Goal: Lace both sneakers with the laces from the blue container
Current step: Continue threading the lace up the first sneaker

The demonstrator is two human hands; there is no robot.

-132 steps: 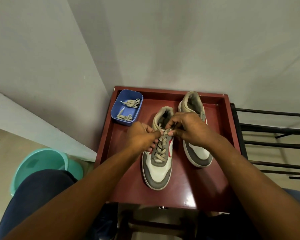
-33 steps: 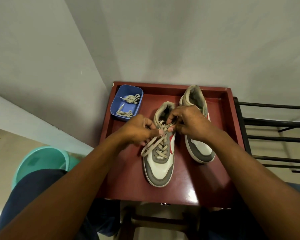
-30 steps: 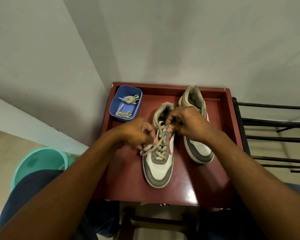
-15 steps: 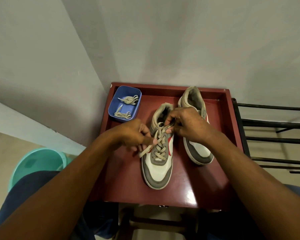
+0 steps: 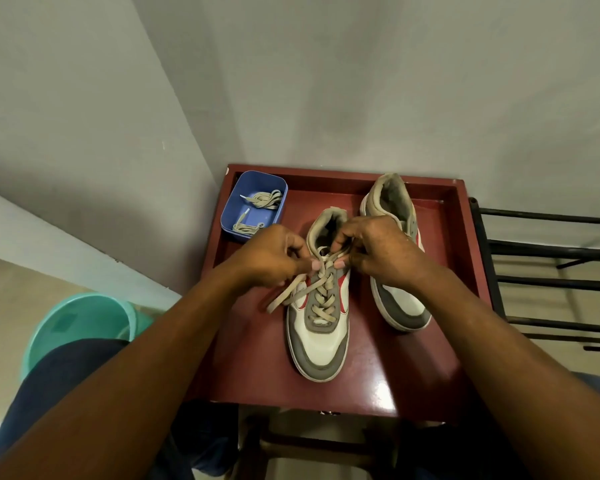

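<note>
- Since 4.4 seconds ago the left hand [image 5: 274,259] has slid out to the left. It pulled 1 end of the lace [image 5: 321,297] with it. That end now hangs over the left side of the near sneaker [image 5: 321,344].
- I think the lace is through the top holes and is being pulled snug. So 1 shoe looks almost done and 1 is not yet begun.
- On the floor at the far left is a green bucket [image 5: 80,327], round and smooth.
- At the back left of the red table [image 5: 378,382] sits the blue container [image 5: 232,216], a small plastic box with round corners. The spare lace [image 5: 262,200] lies curled inside it.
- The left hand's fingers are curled and pinch the lace.
- The lace is flat, soft, tan cloth and makes X shapes up the shoe.
- The right hand [image 5: 378,254] is curled too and pinches the other end.
- The far sneaker [image 5: 404,306] is grey and white, with no lace.
- At the far right stands a black rack [image 5: 551,252] of thin bars.
</note>
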